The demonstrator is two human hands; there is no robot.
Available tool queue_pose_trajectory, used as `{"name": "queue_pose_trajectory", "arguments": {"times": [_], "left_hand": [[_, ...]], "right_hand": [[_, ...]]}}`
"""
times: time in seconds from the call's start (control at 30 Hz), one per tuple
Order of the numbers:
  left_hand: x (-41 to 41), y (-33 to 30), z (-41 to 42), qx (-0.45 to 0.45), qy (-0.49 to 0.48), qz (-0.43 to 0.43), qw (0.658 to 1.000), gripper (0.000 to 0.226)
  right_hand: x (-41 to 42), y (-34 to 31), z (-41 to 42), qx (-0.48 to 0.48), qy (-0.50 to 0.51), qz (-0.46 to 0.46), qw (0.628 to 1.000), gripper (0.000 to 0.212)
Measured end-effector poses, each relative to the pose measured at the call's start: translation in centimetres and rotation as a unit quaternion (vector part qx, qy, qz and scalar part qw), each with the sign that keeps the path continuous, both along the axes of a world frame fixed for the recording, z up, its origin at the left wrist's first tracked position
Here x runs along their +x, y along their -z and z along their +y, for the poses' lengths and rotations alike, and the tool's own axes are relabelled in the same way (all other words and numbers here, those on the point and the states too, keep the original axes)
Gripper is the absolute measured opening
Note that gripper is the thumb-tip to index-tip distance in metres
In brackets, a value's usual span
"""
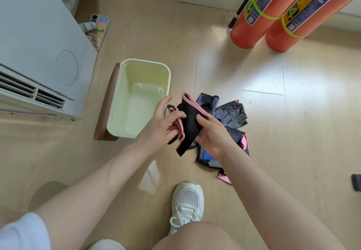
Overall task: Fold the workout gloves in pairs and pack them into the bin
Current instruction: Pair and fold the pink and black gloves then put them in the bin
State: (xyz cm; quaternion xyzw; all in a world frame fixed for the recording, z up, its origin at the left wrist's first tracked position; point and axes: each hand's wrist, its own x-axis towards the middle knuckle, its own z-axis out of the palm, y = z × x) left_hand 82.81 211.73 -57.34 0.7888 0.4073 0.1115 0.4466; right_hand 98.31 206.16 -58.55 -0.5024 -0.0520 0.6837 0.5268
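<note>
A black glove with pink trim (189, 120) was held above the floor (273, 132), just right of the empty bin (145, 62), gripped by the left hand (164, 126) along its pink edge and by the right hand (212, 134) from beneath. The folding step was judged in hand, with nothing yet packed. Next, its mate must be drawn from the remaining gloves (230, 113) heaped on the floor.

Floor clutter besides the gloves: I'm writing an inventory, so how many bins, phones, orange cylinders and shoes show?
Bin: 1
Phone: 1
Orange cylinders: 2
Shoe: 1
Total: 5
</note>
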Motion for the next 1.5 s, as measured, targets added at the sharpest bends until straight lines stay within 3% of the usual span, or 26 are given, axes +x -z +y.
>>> {"name": "queue_pose_trajectory", "arguments": {"times": [0.07,0.13,0.2,0.3,0.47,0.57,0.67,0.77,0.9,1.0,1.07,1.13,1.2,1.23,1.37,1.43,1.47,1.5], "left_hand": [[0.0,0.4,-0.1,0.042,0.034,0.019,0.998,0.020],[0.1,0.8,0.0,0.094,0.053,0.062,0.992,0.011],[0.1,1.1,0.3,0.164,0.001,0.100,0.981,0.011],[0.7,-0.1,0.7,0.155,-0.164,0.108,0.968,0.012],[2.4,-1.4,2.1,-0.096,-0.317,-0.012,0.943,0.022],[2.9,-1.5,2.4,-0.289,-0.375,-0.134,0.870,0.015],[2.7,-1.5,1.5,-0.367,-0.378,-0.198,0.827,0.011],[1.7,-1.2,1.2,-0.377,-0.397,-0.209,0.810,0.031],[0.8,-0.6,0.8,-0.361,-0.389,-0.188,0.826,0.033],[0.4,-0.2,0.6,-0.394,-0.381,-0.213,0.809,0.053],[0.0,-0.2,0.6,-0.392,-0.373,-0.230,0.809,0.057],[-0.5,-0.2,0.7,-0.344,-0.376,-0.232,0.829,0.038],[-1.3,0.0,0.9,-0.295,-0.394,-0.224,0.841,0.024],[-1.8,0.3,1.0,-0.278,-0.397,-0.221,0.846,0.022],[-3.7,0.6,1.7,-0.175,-0.350,-0.158,0.906,0.024],[-4.7,0.5,1.9,-0.054,-0.291,-0.107,0.949,0.024],[-5.0,0.3,1.9,0.037,-0.241,-0.072,0.967,0.027],[-5.4,0.5,2.0,0.130,-0.184,-0.039,0.973,0.030]], "right_hand": [[0.3,-0.2,-0.3,-0.014,0.018,0.043,0.999,0.029],[0.6,-0.4,-0.5,-0.020,0.032,0.005,0.999,0.027],[1.1,-0.5,-0.5,-0.043,0.081,-0.157,0.983,0.020],[1.7,-1.4,-0.2,-0.072,0.177,-0.418,0.888,0.007],[-0.3,-2.8,0.9,0.088,0.089,-0.548,0.827,0.019],[-2.3,-1.9,1.6,0.196,0.014,-0.624,0.757,0.013],[-3.9,-0.2,1.1,0.220,-0.109,-0.649,0.720,0.016],[-4.5,0.9,0.4,0.249,-0.165,-0.656,0.693,0.017],[-4.5,1.5,0.3,0.335,-0.178,-0.688,0.618,0.031],[-4.3,1.9,0.6,0.376,-0.180,-0.708,0.570,0.035],[-4.0,2.1,1.0,0.390,-0.209,-0.698,0.563,0.028],[-4.1,1.9,1.2,0.394,-0.272,-0.677,0.558,0.023],[-4.3,1.7,1.4,0.389,-0.338,-0.631,0.580,0.039],[-4.4,1.5,1.6,0.379,-0.333,-0.608,0.613,0.039],[-3.9,0.4,3.3,0.221,-0.182,-0.501,0.817,0.028],[-3.3,0.0,4.7,0.127,-0.130,-0.304,0.935,0.023],[-3.0,0.0,5.5,0.097,-0.102,-0.165,0.976,0.021],[-2.6,0.0,6.2,0.077,-0.077,-0.060,0.992,0.030]]}}
